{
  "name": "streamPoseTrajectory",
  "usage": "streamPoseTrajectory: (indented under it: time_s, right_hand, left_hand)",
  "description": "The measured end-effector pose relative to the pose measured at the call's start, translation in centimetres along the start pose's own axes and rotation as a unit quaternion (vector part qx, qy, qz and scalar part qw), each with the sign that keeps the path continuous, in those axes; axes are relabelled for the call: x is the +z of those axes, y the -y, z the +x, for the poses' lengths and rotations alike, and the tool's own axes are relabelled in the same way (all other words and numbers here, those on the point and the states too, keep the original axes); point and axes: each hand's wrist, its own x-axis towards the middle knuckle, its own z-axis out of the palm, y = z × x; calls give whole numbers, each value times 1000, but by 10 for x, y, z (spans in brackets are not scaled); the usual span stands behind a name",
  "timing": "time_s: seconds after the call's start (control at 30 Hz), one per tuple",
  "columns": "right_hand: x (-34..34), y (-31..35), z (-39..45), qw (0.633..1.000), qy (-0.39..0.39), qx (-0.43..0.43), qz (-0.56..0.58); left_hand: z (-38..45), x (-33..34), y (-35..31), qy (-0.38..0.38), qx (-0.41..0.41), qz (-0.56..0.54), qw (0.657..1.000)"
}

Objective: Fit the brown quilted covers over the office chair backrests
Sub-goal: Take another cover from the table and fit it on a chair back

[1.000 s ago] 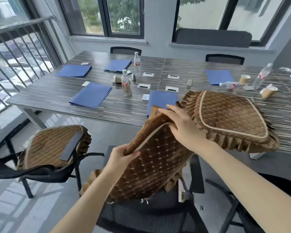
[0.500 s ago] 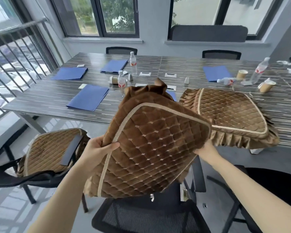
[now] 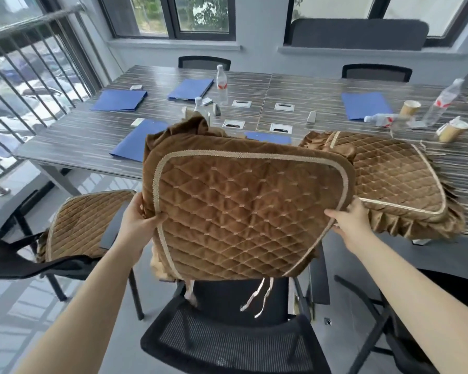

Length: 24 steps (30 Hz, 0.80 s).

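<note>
I hold a brown quilted cover (image 3: pixel 243 211) with beige piping spread flat in the air above a black mesh office chair (image 3: pixel 227 344). My left hand (image 3: pixel 141 220) grips its left edge and my right hand (image 3: pixel 349 222) grips its right edge. Two beige ties dangle from the cover's lower edge over the chair's seat. A second brown quilted cover (image 3: pixel 395 179) lies on the table edge to the right. At the left, another chair (image 3: pixel 73 238) carries a third brown cover on its seat.
The long striped table (image 3: pixel 73 136) holds blue folders (image 3: pixel 138 139), water bottles (image 3: pixel 222 82), paper cups (image 3: pixel 409 107) and cable boxes. A dark chair (image 3: pixel 443 306) stands at the right. More chairs sit across the table. A metal railing (image 3: pixel 16 85) runs along the left.
The cover went from bunched and folded to spread flat facing me. My right hand moved from its top to its right edge; the left hand shifted up along the left edge.
</note>
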Motion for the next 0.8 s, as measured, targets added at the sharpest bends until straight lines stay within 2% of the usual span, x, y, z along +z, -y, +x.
streamPoseTrajectory:
  time_s: [0.17,0.3,0.43,0.63,0.8]
  right_hand:
    - [15,-5,-5,993,-38,-80,-82]
    - [30,-21,-13,986,-51,-88,-131]
    - [44,-52,-15,981,-64,-47,-178]
    - [55,-112,-14,962,-99,35,-251]
    - [57,-163,-10,950,-118,76,-278]
  left_hand:
    - [30,8,40,-42,-45,32,998]
    - [51,18,76,-49,-73,49,995]
    - [68,23,118,-31,-130,71,988]
    - [85,24,190,28,-213,164,963]
    - [84,37,238,38,-237,243,940]
